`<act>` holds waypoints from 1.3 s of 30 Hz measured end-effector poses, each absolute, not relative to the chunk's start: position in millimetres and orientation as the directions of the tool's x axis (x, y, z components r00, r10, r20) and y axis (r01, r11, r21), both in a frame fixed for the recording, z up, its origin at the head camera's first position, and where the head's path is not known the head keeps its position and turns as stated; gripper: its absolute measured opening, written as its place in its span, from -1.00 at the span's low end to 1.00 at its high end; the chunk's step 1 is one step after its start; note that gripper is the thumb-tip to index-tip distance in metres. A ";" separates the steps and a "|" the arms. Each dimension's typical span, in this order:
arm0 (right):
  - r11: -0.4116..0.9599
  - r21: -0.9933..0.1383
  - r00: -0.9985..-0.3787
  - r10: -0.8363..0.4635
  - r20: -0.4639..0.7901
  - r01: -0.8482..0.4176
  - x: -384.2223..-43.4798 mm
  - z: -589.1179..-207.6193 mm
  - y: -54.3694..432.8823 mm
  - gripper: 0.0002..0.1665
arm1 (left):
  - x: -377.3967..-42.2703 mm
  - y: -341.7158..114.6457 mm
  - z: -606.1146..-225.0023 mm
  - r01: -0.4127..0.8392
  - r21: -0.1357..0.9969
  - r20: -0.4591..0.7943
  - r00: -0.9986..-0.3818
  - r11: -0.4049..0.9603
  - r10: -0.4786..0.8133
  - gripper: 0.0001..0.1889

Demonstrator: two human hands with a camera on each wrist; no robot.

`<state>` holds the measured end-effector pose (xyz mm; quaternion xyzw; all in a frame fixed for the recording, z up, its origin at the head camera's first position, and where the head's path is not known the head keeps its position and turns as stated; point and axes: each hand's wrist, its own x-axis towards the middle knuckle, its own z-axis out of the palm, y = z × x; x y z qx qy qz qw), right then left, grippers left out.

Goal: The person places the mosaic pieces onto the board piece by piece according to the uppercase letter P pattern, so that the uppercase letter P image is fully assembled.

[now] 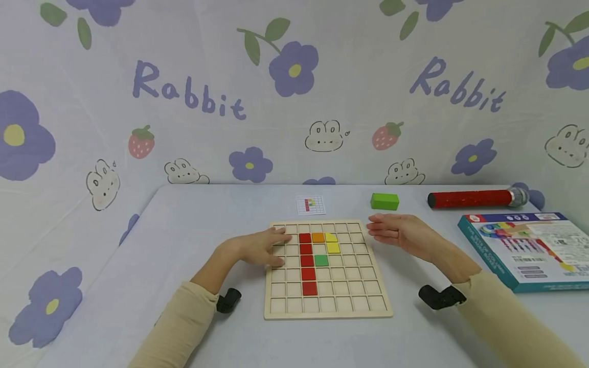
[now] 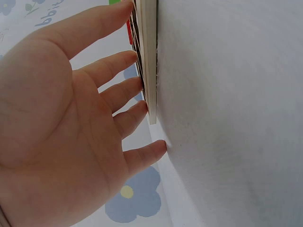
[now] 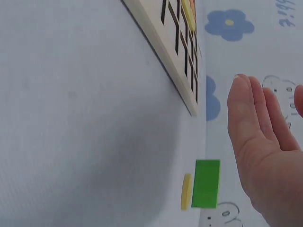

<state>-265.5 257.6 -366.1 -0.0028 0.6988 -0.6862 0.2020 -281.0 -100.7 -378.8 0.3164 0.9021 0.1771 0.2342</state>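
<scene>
A wooden grid board (image 1: 329, 316) lies flat on the table. A column of red tiles (image 1: 307, 274) fills part of it, with an orange tile (image 1: 318, 237), two yellow tiles (image 1: 333, 248) and a green tile (image 1: 321, 260) to the right. My left hand (image 1: 255, 246) reaches over the board's left edge, fingers loosely spread, fingertips right at the rim in the left wrist view. Beyond the upper right corner, my right hand (image 1: 405, 236) hovers over the table, fingers extended and holding nothing.
Behind the board lies a small pattern card (image 1: 311, 205). To its right is a green block (image 1: 384, 201), with a small yellow piece (image 3: 186, 192) beside it in the right wrist view. A red tube (image 1: 469, 199) and a flat game box (image 1: 529, 250) occupy the right side.
</scene>
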 end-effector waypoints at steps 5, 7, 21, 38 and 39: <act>-0.051 -0.967 -0.946 -0.226 -0.232 0.249 -269.6 -364.1 274.4 -0.32 | -281.3 -100.3 -379.7 0.468 0.475 -0.316 -0.699 0.745 0.642 -0.31; -0.077 -0.971 -0.956 -0.204 -0.209 0.228 -271.9 -364.5 281.8 -0.35 | -281.4 -100.2 -380.3 0.465 0.474 -0.316 -0.702 0.747 0.638 -0.31; 0.339 -0.921 -0.975 -0.044 -0.217 0.190 -297.5 -381.6 312.9 -0.30 | -282.0 -100.8 -381.3 0.463 0.473 -0.314 -0.706 0.750 0.634 -0.31; 0.694 -0.719 -0.989 -0.077 -0.126 0.037 -309.7 -395.9 302.1 -0.46 | -281.8 -101.2 -380.6 0.460 0.471 -0.319 -0.706 0.752 0.632 -0.30; 0.700 -0.713 -0.989 -0.077 -0.126 0.037 -310.0 -396.0 301.5 -0.46 | -281.9 -101.2 -380.7 0.458 0.471 -0.322 -0.707 0.754 0.630 -0.30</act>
